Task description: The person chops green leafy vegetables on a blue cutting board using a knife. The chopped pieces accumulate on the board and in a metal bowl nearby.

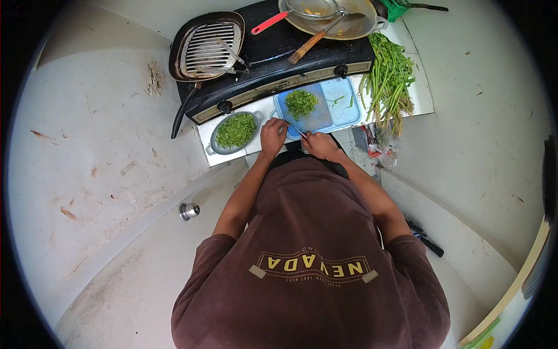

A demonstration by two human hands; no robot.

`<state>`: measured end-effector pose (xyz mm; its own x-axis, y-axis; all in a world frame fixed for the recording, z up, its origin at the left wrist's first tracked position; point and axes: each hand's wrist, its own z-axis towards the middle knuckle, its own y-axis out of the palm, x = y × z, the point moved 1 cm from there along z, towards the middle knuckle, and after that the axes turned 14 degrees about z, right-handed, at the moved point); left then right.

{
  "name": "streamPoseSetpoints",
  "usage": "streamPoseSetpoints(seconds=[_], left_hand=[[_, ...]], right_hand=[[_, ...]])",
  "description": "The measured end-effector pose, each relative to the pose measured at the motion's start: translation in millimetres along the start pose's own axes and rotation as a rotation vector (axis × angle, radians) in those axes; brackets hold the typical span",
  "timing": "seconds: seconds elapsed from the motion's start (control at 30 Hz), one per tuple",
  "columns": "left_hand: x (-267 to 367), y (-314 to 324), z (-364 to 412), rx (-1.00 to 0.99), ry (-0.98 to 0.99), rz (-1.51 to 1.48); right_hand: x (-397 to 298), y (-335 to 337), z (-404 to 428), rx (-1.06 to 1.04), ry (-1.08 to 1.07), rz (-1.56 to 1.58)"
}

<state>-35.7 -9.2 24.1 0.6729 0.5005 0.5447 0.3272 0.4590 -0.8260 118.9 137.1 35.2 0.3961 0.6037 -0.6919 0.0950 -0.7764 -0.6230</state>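
My right hand grips a knife by its dark red handle, the thin blade slanting up to the left over the near edge of a blue cutting board. My left hand is beside the blade's tip with its fingers bent; whether anything is pinched in them is hidden. On the board sits a mound of finely chopped greens, with a few loose leaf bits on its paler right section. A grey oval two-handled dish left of my left hand holds more chopped greens.
Behind the board stands a black gas stove carrying a grill pan, a wok, a red-handled strainer and a wooden-handled spatula. Leafy stems with roots lie at right. Below them are plastic bags.
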Motion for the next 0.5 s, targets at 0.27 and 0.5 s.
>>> streamPoseSetpoints(seconds=[0.27,0.5], left_hand=[[-2,-4,-6,0.012,0.209,0.199],[-10,-9,1,-0.043,0.233,0.156]], right_hand=[[-11,-2,6,0.068,-0.014,-0.015],[-3,-6,-2,0.047,0.025,0.041]])
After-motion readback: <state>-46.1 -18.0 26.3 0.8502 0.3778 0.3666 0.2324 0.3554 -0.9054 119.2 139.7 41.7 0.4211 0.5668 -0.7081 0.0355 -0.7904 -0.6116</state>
